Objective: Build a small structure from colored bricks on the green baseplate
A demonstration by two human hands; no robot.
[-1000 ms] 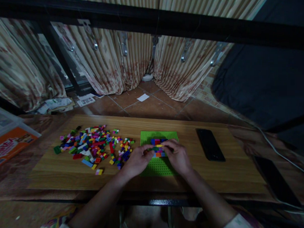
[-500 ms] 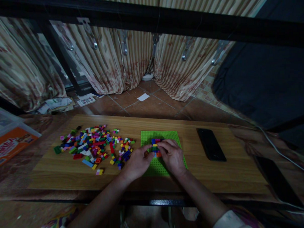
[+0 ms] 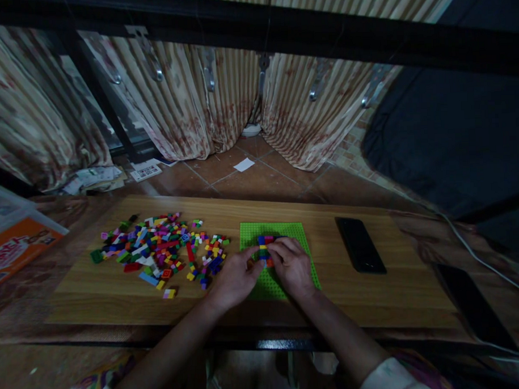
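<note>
Far left, one loose brick pile sprawls across the table. The left hand curls in, fingertips pinching the brick stack. It sits on the single green baseplate, long axis running away from the person. The right hand pinches it too. One phone lies to the right, pointing away.

Two hands, one green baseplate

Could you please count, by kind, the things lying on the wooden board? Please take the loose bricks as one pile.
Green baseplate: 1
Brick build on the baseplate: 1
Pile of loose bricks: 1
Black phone: 1
Total: 4
</note>
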